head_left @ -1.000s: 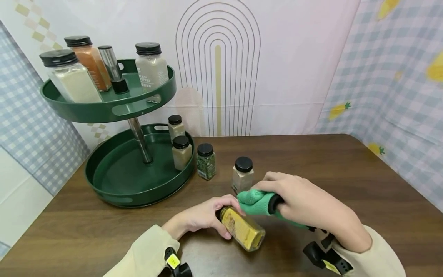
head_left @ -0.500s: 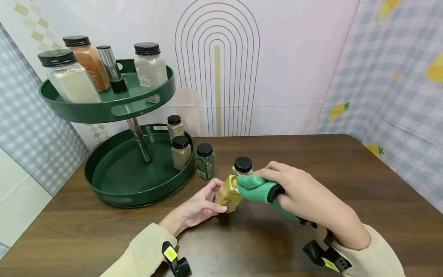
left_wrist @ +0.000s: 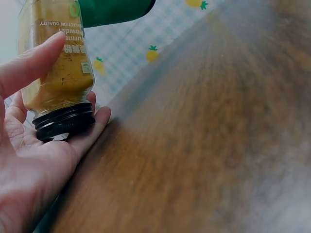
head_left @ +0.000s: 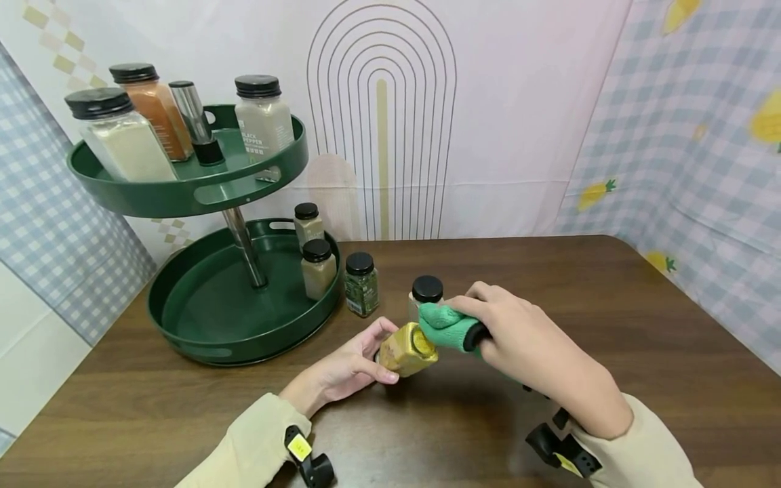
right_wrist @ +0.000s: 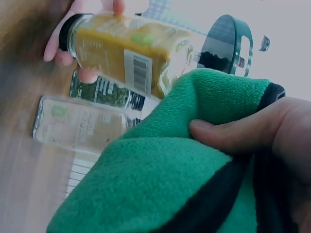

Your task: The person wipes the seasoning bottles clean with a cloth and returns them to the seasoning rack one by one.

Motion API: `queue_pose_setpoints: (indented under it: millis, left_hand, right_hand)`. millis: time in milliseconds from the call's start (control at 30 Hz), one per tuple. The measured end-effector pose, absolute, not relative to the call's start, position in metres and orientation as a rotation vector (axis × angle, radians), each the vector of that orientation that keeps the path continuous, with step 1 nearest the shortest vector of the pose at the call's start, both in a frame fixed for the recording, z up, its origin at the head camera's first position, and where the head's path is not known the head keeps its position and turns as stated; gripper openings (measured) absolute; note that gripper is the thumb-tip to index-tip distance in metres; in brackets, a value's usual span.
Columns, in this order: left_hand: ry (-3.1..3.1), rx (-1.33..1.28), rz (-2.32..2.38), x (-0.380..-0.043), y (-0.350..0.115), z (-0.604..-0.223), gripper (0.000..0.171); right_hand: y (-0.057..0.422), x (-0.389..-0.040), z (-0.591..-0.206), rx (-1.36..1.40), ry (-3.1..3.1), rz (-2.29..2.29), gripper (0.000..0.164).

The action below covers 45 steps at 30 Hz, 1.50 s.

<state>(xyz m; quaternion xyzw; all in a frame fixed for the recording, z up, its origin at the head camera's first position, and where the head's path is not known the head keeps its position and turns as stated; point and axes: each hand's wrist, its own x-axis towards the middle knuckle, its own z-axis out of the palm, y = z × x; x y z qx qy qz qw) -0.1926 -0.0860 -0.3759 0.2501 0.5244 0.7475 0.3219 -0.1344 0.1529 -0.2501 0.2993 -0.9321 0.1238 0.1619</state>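
My left hand grips a turmeric powder jar with yellow contents, thumb on one side. Its black cap sits down in the palm, and the glass base tilts up to the right in the head view. A green cloth with black edging is bunched in my right hand, the thumb pressing into it. In the right wrist view the cloth overlaps the jar's base end; whether they touch is hard to tell. Just behind the cloth stands a black-capped jar, partly hidden.
A jar of green herbs stands beside a two-tier green tray at the left. Two small jars sit on its lower tier. Larger jars, including black pepper, and a metal cylinder stand on top. The brown table extends right.
My left hand has turned the turmeric jar from base down to base up, then tipped it toward the right. The cloth went to its base and has since shifted slightly left.
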Motion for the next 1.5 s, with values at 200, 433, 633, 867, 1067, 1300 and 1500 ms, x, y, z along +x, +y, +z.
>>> queue_pose_setpoints:
  millis: [200, 433, 633, 867, 1067, 1300, 1500]
  left_hand:
    - [1.363, 0.635, 1.968, -0.1929, -0.0875, -0.3777, 0.051]
    - [1.337, 0.582, 1.998, -0.1919, -0.0872, -0.3774, 0.053]
    - [1.28, 0.547, 2.037, -0.1936, -0.0854, -0.3743, 0.054]
    - [1.187, 0.521, 2.105, -0.1943, -0.0856, -0.3739, 0.048]
    - [1.17, 0.486, 2.126, -0.1947, -0.0831, -0.3752, 0.039]
    - [1.211, 0.499, 2.102, -0.1946, -0.083, -0.375, 0.044]
    - [1.348, 0.52, 2.006, -0.1922, -0.0836, -0.3735, 0.056]
  right_hand:
    - [0.1565, -0.1346, -0.2479, 0.799, -2.744, 0.267, 0.045]
    - [0.1585, -0.1364, -0.248, 0.74, -2.846, 0.174, 0.05]
    - [0.1565, -0.137, -0.2463, 0.635, -2.701, 0.319, 0.052]
    - [0.1552, -0.1377, -0.2459, 0.616, -2.683, 0.364, 0.05]
    - [0.1547, -0.1385, -0.2473, 0.618, -2.683, 0.368, 0.051]
    - [0.1548, -0.1401, -0.2499, 0.632, -2.651, 0.368, 0.05]
    - [0.1557, -0.1397, -0.2492, 0.704, -2.661, 0.405, 0.048]
